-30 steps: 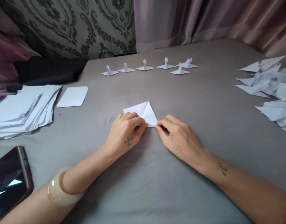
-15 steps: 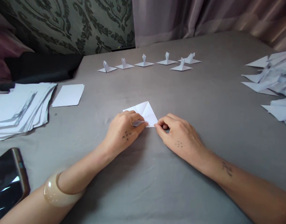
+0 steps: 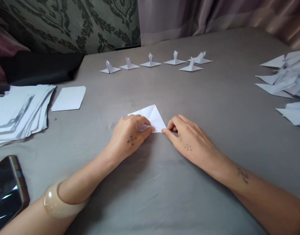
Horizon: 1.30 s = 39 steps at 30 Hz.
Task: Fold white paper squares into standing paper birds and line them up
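Observation:
A small white sheet of paper (image 3: 157, 120), creased and folded, lies on the grey cloth between my hands. My left hand (image 3: 134, 130) covers its left part, with thumb and fingers pinched on the near edge. At the right corner, my right hand (image 3: 186, 133) touches the paper with its thumb tip, and the index finger is curled just above the thumb. Part of the paper's left side is hidden under my left hand.
Several folded paper figures (image 3: 150, 62) stand in a row at the back. On the left are a stack of white paper (image 3: 20, 111), smaller white squares (image 3: 68, 98) and a phone (image 3: 9, 189). Folded paper pieces (image 3: 287, 80) are heaped at the far right.
My right index finger has lifted slightly away from the thumb at the paper's right corner. My left hand keeps its place on the paper. The view has shifted a little.

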Available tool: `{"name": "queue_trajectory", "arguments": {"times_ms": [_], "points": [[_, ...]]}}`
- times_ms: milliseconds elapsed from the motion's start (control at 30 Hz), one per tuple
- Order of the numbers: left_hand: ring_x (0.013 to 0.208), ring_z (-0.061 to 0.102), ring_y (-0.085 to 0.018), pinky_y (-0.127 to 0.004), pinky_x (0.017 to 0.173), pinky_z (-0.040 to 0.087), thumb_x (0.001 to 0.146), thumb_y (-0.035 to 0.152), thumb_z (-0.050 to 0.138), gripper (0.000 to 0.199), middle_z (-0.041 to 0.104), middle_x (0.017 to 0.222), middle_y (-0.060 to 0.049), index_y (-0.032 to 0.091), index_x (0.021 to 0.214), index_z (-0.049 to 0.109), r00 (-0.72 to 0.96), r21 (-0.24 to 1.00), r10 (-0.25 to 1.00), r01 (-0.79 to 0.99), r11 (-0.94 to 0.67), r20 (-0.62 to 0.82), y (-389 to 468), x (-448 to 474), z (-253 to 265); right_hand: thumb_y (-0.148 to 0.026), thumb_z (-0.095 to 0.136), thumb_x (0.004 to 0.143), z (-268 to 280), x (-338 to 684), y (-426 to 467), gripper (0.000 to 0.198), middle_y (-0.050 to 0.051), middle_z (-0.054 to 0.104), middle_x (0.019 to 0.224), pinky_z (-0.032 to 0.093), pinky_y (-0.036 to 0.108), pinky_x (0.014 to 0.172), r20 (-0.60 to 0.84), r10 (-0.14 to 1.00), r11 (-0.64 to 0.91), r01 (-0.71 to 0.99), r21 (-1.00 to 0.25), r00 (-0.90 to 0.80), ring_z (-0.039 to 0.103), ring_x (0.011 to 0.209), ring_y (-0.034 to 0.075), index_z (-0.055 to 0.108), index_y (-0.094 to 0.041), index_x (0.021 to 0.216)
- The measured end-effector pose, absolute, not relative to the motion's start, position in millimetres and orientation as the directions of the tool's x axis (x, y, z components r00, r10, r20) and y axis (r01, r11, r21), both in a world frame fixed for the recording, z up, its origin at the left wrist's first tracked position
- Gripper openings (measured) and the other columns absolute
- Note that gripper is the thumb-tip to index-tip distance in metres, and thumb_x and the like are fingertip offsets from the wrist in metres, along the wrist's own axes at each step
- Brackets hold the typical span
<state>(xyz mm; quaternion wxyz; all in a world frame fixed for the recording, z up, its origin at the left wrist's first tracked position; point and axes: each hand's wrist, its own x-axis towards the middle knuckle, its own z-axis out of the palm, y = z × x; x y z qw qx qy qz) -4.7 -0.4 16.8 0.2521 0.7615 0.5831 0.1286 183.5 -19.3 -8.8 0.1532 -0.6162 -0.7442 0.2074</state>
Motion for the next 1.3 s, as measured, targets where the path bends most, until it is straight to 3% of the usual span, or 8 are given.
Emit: {"name": "queue_trajectory", "arguments": {"times_ms": [200,367,433,500,600,700,933,1300], "points": [[0.08,0.064,-0.021,-0.031,0.072,0.046,0.085,0.031,0.058,0.015,0.071,0.09,-0.003,0.02,0.086,0.07,0.3,0.519,0.949,0.829,-0.208,-0.098,-1,-6,17,-0.031,0.056,0.086,-11,198,-11,0.011,0.0,0.059,0.088,0.038,0.025,0.06,-0.062,0.967,0.158,0.775,-0.612,-0.246,0.054,0.069,0.012,0.052,-0.022,0.081],[0.077,0.063,-0.019,-0.03,0.07,0.045,0.085,0.031,0.057,0.018,0.071,0.093,-0.004,0.02,0.088,0.07,0.317,0.51,0.945,0.828,-0.235,-0.079,-1,-9,15,-0.031,0.058,0.083,-7,206,-8,0.009,-0.002,0.061,0.075,0.038,0.025,0.055,-0.149,0.963,0.066,0.733,-0.677,-0.224,0.051,0.06,0.012,0.059,-0.023,0.084],[0.075,0.062,-0.018,-0.03,0.069,0.045,0.086,0.032,0.056,0.019,0.07,0.09,-0.004,0.019,0.088,0.07,0.34,0.504,0.938,0.822,-0.265,-0.061,-1,-10,13,-0.028,0.056,0.084,-4,203,-11,0.009,-0.002,0.063,0.076,0.04,0.025,0.057,-0.081,0.971,0.1,0.689,-0.718,-0.226,0.053,0.061,0.012,0.062,-0.022,0.089],[0.073,0.062,-0.018,-0.029,0.067,0.044,0.086,0.032,0.055,0.02,0.069,0.087,-0.004,0.019,0.088,0.07,0.36,0.502,0.932,0.815,-0.291,-0.045,-1,-12,11,-0.019,0.051,0.087,-1,196,-17,0.014,0.0,0.066,0.086,0.044,0.026,0.066,0.078,0.963,0.232,0.649,-0.725,-0.257,0.058,0.071,0.013,0.064,-0.022,0.092],[0.073,0.06,-0.018,-0.028,0.065,0.042,0.086,0.033,0.056,0.019,0.069,0.085,-0.004,0.019,0.087,0.07,0.374,0.496,0.928,0.807,-0.322,-0.005,0,-14,8,-0.008,0.042,0.09,-1,183,-28,0.027,0.004,0.067,0.098,0.046,0.029,0.079,0.237,0.889,0.448,0.632,-0.633,-0.393,0.06,0.088,0.016,0.065,-0.02,0.098],[0.071,0.06,-0.017,-0.027,0.063,0.041,0.086,0.032,0.055,0.02,0.069,0.085,-0.004,0.018,0.088,0.069,0.375,0.499,0.927,0.8,-0.334,0.018,0,-14,6,-0.007,0.04,0.093,-3,176,-36,0.029,0.007,0.067,0.099,0.046,0.032,0.079,0.211,0.842,0.531,0.699,-0.479,-0.496,0.058,0.092,0.019,0.065,-0.019,0.101],[0.068,0.059,-0.016,-0.028,0.063,0.042,0.084,0.027,0.056,0.016,0.07,0.087,-0.004,0.018,0.088,0.068,0.313,0.496,0.95,0.823,-0.277,0.011,-1,-14,7,-0.022,0.046,0.096,-3,173,-42,0.023,0.009,0.062,0.101,0.046,0.033,0.077,0.173,0.827,0.562,0.776,-0.286,-0.536,0.055,0.091,0.021,0.065,-0.016,0.107],[0.068,0.06,-0.017,-0.029,0.064,0.042,0.085,0.024,0.051,0.016,0.068,0.086,-0.005,0.018,0.091,0.065,0.347,0.45,0.938,0.837,-0.31,0.001,0,-15,4,-0.029,0.044,0.096,-3,165,-40,0.037,0.01,0.059,0.098,0.044,0.035,0.069,0.152,0.781,0.621,0.779,-0.088,-0.606,0.05,0.083,0.022,0.056,-0.011,0.126]]}}
